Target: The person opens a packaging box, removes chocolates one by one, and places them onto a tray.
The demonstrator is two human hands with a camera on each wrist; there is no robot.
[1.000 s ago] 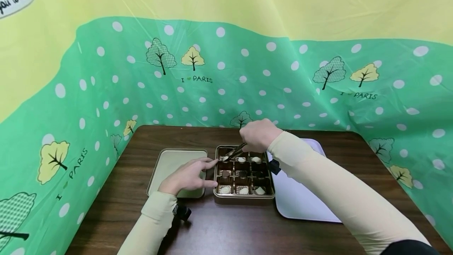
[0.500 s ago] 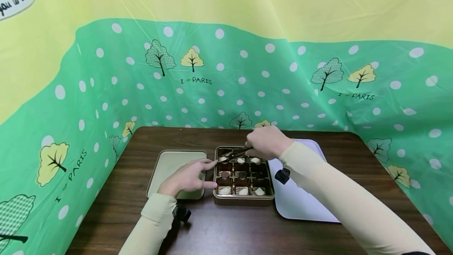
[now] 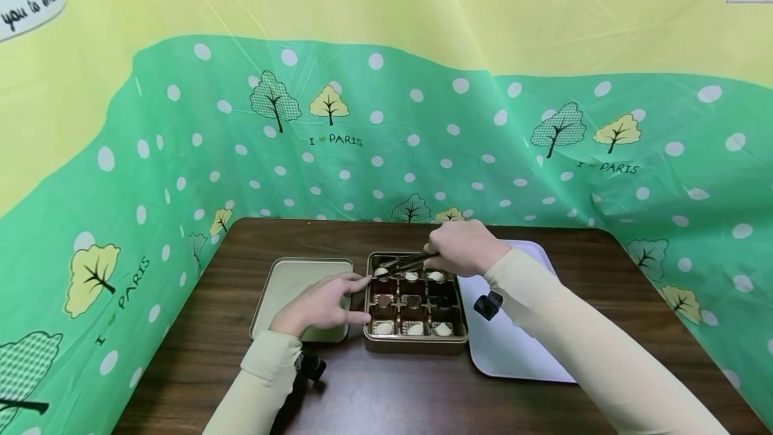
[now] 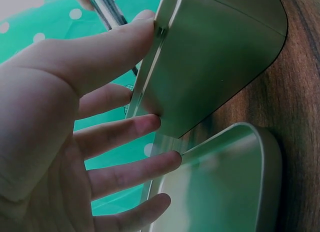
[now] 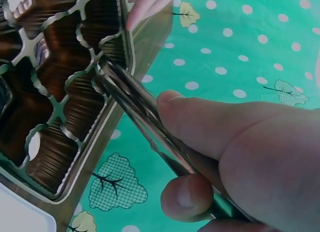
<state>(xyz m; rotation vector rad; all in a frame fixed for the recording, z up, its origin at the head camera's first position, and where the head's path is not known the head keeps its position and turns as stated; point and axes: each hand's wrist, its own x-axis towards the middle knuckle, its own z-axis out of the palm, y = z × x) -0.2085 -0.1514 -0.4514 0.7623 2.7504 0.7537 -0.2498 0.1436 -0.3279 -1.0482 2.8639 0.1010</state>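
A metal tin (image 3: 417, 344) with a brown plastic divider stands mid-table. Small white pieces sit in its front and back rows, and dark brown pieces in the middle row; they look like chocolates. My right hand (image 3: 461, 247) grips metal tongs (image 5: 145, 114) above the back row. Their tips reach the back left compartment; whether a piece is between them, I cannot tell. My left hand (image 3: 320, 301) touches the tin's left side with thumb and fingers extended. In the left wrist view the left thumb (image 4: 115, 42) rests along the tin's rim.
A pale tin lid (image 3: 286, 287) lies left of the tin, partly under my left hand. To the right a white tray (image 3: 513, 348) lies beneath my right forearm. Behind the wooden table (image 3: 386, 401) hangs a green and yellow patterned cloth (image 3: 417, 119).
My right hand has moved a little right and lower, and the tongs lie flatter, their tips still at the back left compartment. My left hand has stayed at the tin.
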